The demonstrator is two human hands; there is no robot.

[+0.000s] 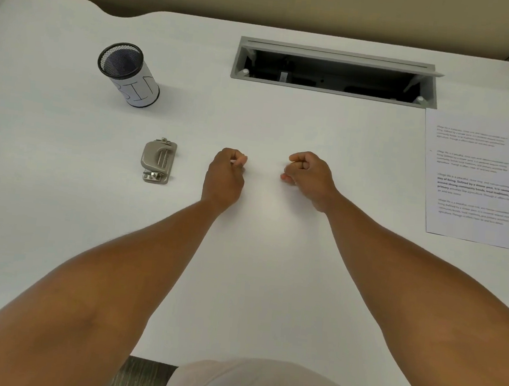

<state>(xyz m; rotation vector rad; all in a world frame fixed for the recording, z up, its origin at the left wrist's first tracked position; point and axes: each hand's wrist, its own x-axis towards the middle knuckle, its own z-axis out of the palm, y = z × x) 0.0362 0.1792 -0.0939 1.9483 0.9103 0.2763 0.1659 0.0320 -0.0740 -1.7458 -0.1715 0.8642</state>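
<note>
The left hand (224,176) and right hand (309,179) are curled at the middle of the surface (270,272); anything held cannot be told. The hole punch (158,160) and right-edge paper (475,180) are not yet used.

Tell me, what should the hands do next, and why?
Probably the right hand should open and reach right for the printed sheet. Both hands are curled over the desk, the sheet lies untouched off to the side, and the hole punch waits beside the left hand.
</note>
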